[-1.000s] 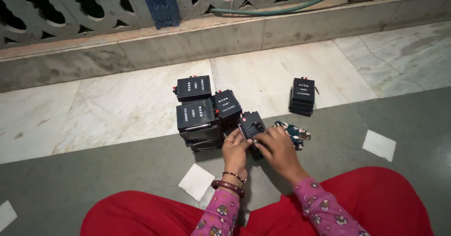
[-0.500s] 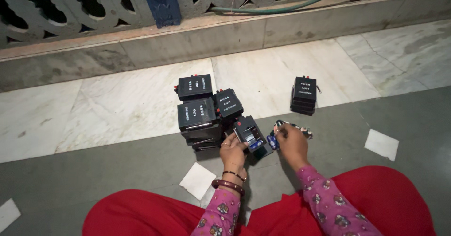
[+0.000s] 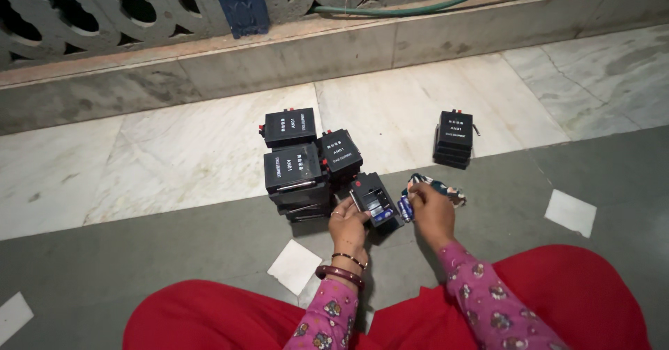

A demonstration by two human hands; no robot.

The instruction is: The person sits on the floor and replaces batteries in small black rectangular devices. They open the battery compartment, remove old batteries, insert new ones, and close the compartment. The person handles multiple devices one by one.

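Observation:
My left hand (image 3: 347,226) grips a small black box (image 3: 373,198) whose open compartment faces up, with a blue battery showing inside. Just to the right, my right hand (image 3: 432,210) pinches another blue battery (image 3: 405,208) a short way from the box. Beside that hand lies a small pile of batteries and wrapping (image 3: 440,186) on the floor. A heap of the same black boxes (image 3: 301,162) stands directly behind my left hand.
A separate short stack of black boxes (image 3: 453,138) stands to the right on the white marble. White paper squares (image 3: 295,267) (image 3: 570,212) lie on the grey floor. My red-clothed knees fill the bottom. A stone ledge (image 3: 279,61) with a green hose runs behind.
My right hand drew away from the box to the right and now holds a blue battery. The box's compartment is now uncovered. My left hand keeps its grip.

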